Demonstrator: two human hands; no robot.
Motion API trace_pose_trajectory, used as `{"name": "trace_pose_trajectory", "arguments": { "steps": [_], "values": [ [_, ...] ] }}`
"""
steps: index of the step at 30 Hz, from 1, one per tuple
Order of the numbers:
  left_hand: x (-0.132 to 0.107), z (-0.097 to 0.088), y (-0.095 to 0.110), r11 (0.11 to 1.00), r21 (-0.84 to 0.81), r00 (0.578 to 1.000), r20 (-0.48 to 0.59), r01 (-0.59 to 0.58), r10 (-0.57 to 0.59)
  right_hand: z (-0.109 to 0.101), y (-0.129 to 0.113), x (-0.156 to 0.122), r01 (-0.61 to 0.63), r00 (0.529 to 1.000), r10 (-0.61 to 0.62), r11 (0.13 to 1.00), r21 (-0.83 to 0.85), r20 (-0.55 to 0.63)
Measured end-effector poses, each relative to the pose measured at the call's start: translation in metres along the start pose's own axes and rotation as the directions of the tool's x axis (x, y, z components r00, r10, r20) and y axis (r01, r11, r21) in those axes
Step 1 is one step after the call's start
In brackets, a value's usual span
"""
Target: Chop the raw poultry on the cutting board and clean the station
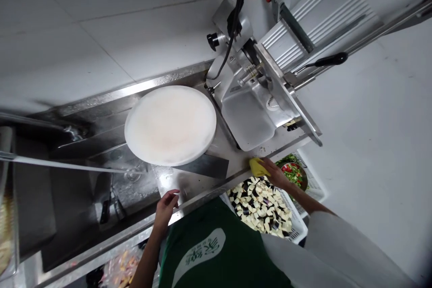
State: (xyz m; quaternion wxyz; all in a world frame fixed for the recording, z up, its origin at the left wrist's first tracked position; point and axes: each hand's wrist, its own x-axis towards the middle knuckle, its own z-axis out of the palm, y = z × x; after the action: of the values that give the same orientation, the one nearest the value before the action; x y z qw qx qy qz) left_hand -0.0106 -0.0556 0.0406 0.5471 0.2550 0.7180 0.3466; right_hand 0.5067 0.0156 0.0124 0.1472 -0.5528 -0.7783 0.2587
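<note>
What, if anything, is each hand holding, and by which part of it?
The right hand grips a yellow cloth by its side nearest the wrist; the left hand holds nothing visible.

One left hand (pixel 166 208) at lower center and one right hand (pixel 275 173) at center right make two in the frame, with one yellow cloth (pixel 258 167), one round white board (pixel 170 125) at center and one slicing machine (pixel 282 78) at upper right. Two white baskets (pixel 297 224) and one bowl (pixel 304 180) sit at lower right, while the eggplant pieces (pixel 259 207), many overlapping, appear to number well over a hundred.
</note>
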Motion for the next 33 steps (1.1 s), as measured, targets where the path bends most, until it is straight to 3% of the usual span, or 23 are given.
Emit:
{"name": "trace_pose_trajectory", "arguments": {
  "steps": [1, 3, 6, 10, 13, 15, 18, 20, 22, 23, 25, 27, 29, 31, 33],
  "values": [
    [0.002, 0.003, 0.0, 1.0, 0.002, 1.0, 0.008, 0.003, -0.003, -0.005, 0.003, -0.008, -0.075, 0.993, 0.075, 0.997, 0.004, -0.091],
    [0.007, 0.009, 0.001, 1.0, -0.003, 1.0, 0.019, 0.02, -0.02, -0.014, 0.006, -0.002, -0.206, 0.936, 0.201, 0.978, 0.013, -0.288],
    [0.014, 0.021, 0.004, 0.998, -0.035, 0.999, 0.005, 0.05, -0.05, -0.021, 0.002, 0.056, -0.291, 0.841, 0.266, 0.957, 0.02, -0.471],
    [0.023, 0.034, 0.015, 0.995, -0.092, 0.998, -0.06, 0.026, -0.032, -0.009, -0.017, 0.157, -0.408, 0.828, 0.36, 0.913, -0.019, -0.429],
    [0.029, 0.036, 0.023, 0.995, -0.103, 0.996, -0.089, -0.013, 0.003, 0.013, -0.043, 0.195, -0.448, 0.835, 0.397, 0.892, -0.052, -0.38],
    [0.03, 0.036, 0.026, 0.994, -0.103, 0.995, -0.097, -0.025, 0.014, 0.036, -0.063, 0.19, -0.348, 0.893, 0.321, 0.937, -0.031, -0.315],
    [0.029, 0.034, 0.024, 0.994, -0.111, 0.997, -0.073, 0.005, -0.013, 0.078, -0.093, 0.15, -0.069, 0.988, 0.087, 0.988, 0.137, -0.13],
    [0.027, 0.029, 0.02, 0.993, -0.105, 0.998, -0.044, 0.046, -0.05, 0.102, -0.106, 0.113, 0.012, 0.999, 0.005, 0.945, 0.328, -0.051],
    [0.023, 0.021, 0.015, 0.994, -0.078, 0.997, -0.023, 0.071, -0.073, 0.11, -0.105, 0.075, -0.029, 0.99, 0.089, 0.886, 0.462, -0.109],
    [0.022, 0.016, 0.013, 0.995, -0.063, 0.997, -0.021, 0.077, -0.078, 0.105, -0.097, 0.058, -0.071, 0.966, 0.182, 0.868, 0.492, -0.182],
    [0.018, 0.006, 0.007, 0.995, -0.037, 0.996, -0.02, 0.089, -0.09, 0.079, -0.065, 0.034, -0.177, 0.85, 0.384, 0.853, 0.492, -0.361],
    [0.014, -0.003, 0.002, 0.994, -0.014, 0.994, -0.018, 0.109, -0.109, 0.039, -0.015, 0.022, -0.312, 0.7, 0.521, 0.839, 0.446, -0.489],
    [0.011, -0.01, -0.003, 0.991, 0.032, 0.992, -0.008, 0.127, -0.126, -0.001, 0.042, 0.024, -0.446, 0.607, 0.597, 0.802, 0.398, -0.524],
    [0.008, -0.014, -0.005, 0.986, 0.092, 0.99, 0.001, 0.138, -0.138, -0.029, 0.094, 0.039, -0.563, 0.593, 0.633, 0.768, 0.306, -0.497],
    [0.006, -0.016, -0.006, 0.978, 0.152, 0.989, 0.01, 0.146, -0.149, -0.035, 0.129, 0.06, -0.655, 0.62, 0.648, 0.738, 0.164, -0.443]
  ]
}}
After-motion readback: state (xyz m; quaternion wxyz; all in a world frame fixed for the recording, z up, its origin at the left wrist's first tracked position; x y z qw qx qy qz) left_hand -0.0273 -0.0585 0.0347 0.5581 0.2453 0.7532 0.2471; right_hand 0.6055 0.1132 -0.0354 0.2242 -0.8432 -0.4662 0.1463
